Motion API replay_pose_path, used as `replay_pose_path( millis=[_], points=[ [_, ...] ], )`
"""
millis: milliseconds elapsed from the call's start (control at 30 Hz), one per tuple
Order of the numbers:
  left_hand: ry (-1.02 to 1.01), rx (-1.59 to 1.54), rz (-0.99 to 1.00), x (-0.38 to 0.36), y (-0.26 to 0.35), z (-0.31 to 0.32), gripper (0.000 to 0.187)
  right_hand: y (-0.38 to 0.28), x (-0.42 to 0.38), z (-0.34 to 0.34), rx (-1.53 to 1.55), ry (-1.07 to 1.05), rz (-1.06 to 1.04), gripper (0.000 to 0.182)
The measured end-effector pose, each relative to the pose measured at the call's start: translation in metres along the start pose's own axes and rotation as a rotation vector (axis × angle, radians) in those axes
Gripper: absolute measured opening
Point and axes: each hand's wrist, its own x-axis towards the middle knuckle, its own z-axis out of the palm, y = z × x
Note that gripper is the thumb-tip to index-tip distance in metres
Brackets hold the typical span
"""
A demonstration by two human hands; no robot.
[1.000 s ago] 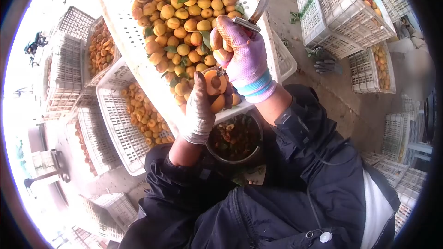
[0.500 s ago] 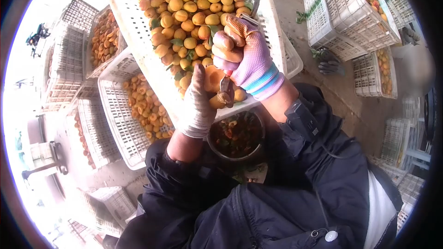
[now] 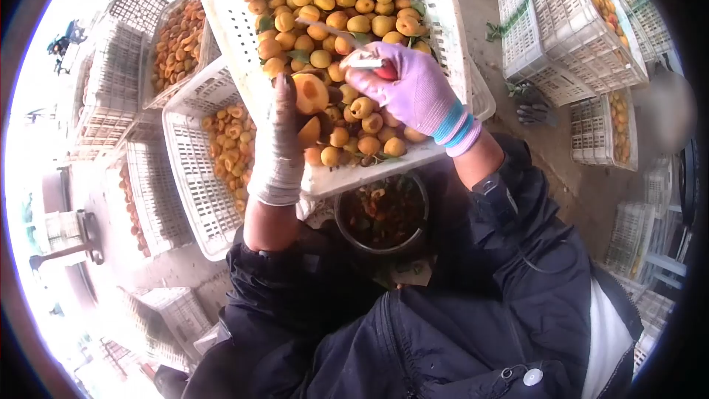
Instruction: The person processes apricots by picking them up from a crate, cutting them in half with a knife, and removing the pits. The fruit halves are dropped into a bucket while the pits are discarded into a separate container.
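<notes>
My left hand (image 3: pixel 282 133), in a stained whitish glove, holds a cut apricot (image 3: pixel 312 96) with its orange inside facing up. Another cut piece (image 3: pixel 310 131) sits just below it by the fingers. In a lilac glove with a blue-striped cuff, my right hand (image 3: pixel 417 85) is closed around a knife (image 3: pixel 325 27). Its thin blade points left, and a red and pale metal part shows by the fingers. Both hands are over a white crate (image 3: pixel 458 44) of whole apricots (image 3: pixel 343 0) and some leaves.
Below the crate stands a round tub (image 3: pixel 380 250) with dark fruit scraps inside. At the left, a white crate (image 3: pixel 188 177) holds halved apricots, with another crate of orange fruit (image 3: pixel 179 41) behind it. Stacked crates (image 3: pixel 546 37) and dark gloves (image 3: pixel 538 114) are at the right.
My hands have moved apart, the left one leftward and the right one rightward. The blade has swung from pointing up to pointing left. The cut apricot has moved left with my left hand.
</notes>
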Motion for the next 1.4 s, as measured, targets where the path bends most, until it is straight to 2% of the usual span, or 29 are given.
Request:
replay_pose_path(
  millis=[33, 67, 100, 133, 167, 200, 267, 300, 333, 400, 467, 533, 600, 667, 733, 800, 933, 967, 1000, 1067, 1100, 1133, 1200, 1233, 1267, 1300, 1333, 1400],
  points=[
    [0.04, 0.129, 0.035, -0.002, 0.005, -0.024, 0.053, 0.0, 0.002, -0.004, 0.125, 0.009, 0.123, 0.023],
    [0.111, 0.13, 0.107, -0.008, 0.015, -0.033, 0.05, 0.008, 0.003, -0.01, 0.076, 0.058, 0.097, 0.021],
    [0.248, 0.359, 0.304, -0.013, 0.019, -0.045, 0.046, 0.011, 0.006, -0.014, 0.131, 0.097, 0.089, 0.021],
    [0.373, 0.597, 0.315, -0.006, 0.015, -0.077, 0.045, 0.014, 0.005, -0.018, 0.186, 0.14, 0.084, 0.021],
    [0.393, 0.857, 0.248, -0.013, 0.023, -0.098, 0.046, 0.005, 0.004, -0.025, 0.255, 0.145, 0.202, 0.023],
    [0.54, 1.095, 0.486, -0.009, 0.006, -0.127, 0.039, 0.015, 0.003, -0.029, 0.184, 0.179, 0.16, 0.026],
    [0.737, 1.281, 0.56, -0.01, 0.008, -0.131, 0.043, 0.017, 0.003, -0.039, 0.31, 0.186, 0.252, 0.027],
    [0.689, 1.316, 0.631, -0.011, 0.005, -0.13, 0.047, 0.02, 0.003, -0.04, 0.388, 0.212, 0.225, 0.026],
    [0.567, 1.278, 0.727, -0.011, 0.01, -0.109, 0.043, 0.021, 0.002, -0.042, 0.392, 0.218, 0.219, 0.026],
    [0.333, 0.927, 0.405, -0.002, -0.009, -0.083, 0.038, 0.022, 0.0, -0.047, 0.519, 0.221, 0.274, 0.028],
    [0.16, 0.912, 0.374, 0.004, -0.025, -0.036, 0.038, 0.018, -0.001, -0.053, 0.496, 0.24, 0.275, 0.03],
    [0.025, 1.112, 0.601, 0.018, -0.04, -0.003, 0.038, 0.012, -0.004, -0.06, 0.563, 0.258, 0.327, 0.028],
    [-0.052, 1.086, 0.382, 0.019, -0.039, 0.036, 0.04, 0.01, -0.007, -0.066, 0.6, 0.272, 0.35, 0.027],
    [-0.094, 1.19, 0.422, 0.038, -0.059, 0.051, 0.042, 0.009, -0.01, -0.072, 0.662, 0.251, 0.416, 0.026],
    [-0.154, 1.224, 0.334, 0.054, -0.076, 0.064, 0.047, 0.005, -0.014, -0.073, 0.647, 0.275, 0.401, 0.025],
    [-0.134, 1.27, 0.449, 0.061, -0.083, 0.079, 0.047, 0.001, -0.016, -0.078, 0.617, 0.221, 0.448, 0.023],
    [-0.157, 1.281, 0.454, 0.07, -0.088, 0.092, 0.052, 0.016, -0.019, -0.076, 0.666, 0.191, 0.388, 0.023],
    [-0.139, 1.138, 0.536, 0.075, -0.096, 0.089, 0.044, 0.015, -0.02, -0.078, 0.669, 0.194, 0.385, 0.023],
    [-0.139, 1.144, 0.541, 0.079, -0.104, 0.087, 0.044, 0.014, -0.021, -0.079, 0.673, 0.164, 0.41, 0.023],
    [-0.099, 0.549, 0.378, 0.074, -0.094, 0.09, 0.043, 0.017, -0.021, -0.079, 0.705, 0.093, 0.414, 0.024],
    [-0.129, 0.033, 0.115, 0.069, -0.086, 0.085, 0.043, 0.019, -0.021, -0.075, 0.731, 0.09, 0.395, 0.025],
    [-0.138, -0.024, 0.113, 0.059, -0.067, 0.082, 0.041, 0.018, -0.022, -0.07, 0.757, 0.087, 0.378, 0.026],
    [-0.151, -0.161, 0.039, 0.046, -0.045, 0.073, 0.05, 0.003, -0.026, -0.065, 0.727, 0.029, 0.416, 0.029],
    [-0.157, -0.146, -0.058, 0.058, -0.059, 0.049, 0.065, 0.002, -0.028, -0.059, 0.683, 0.0, 0.367, 0.029],
    [-0.155, -0.372, -0.145, 0.055, -0.058, 0.042, 0.062, 0.005, -0.03, -0.052, 0.637, -0.031, 0.319, 0.028],
    [-0.139, -0.42, -0.213, 0.056, -0.061, 0.034, 0.065, 0.018, -0.03, -0.039, 0.718, -0.065, 0.293, 0.027],
    [-0.12, -0.472, -0.28, 0.053, -0.059, 0.029, 0.068, 0.005, -0.032, -0.036, 0.626, -0.078, 0.3, 0.028],
    [-0.134, -0.322, -0.206, 0.042, -0.057, 0.015, 0.073, 0.022, -0.035, -0.008, 0.561, -0.04, 0.135, 0.03]
  ],
)
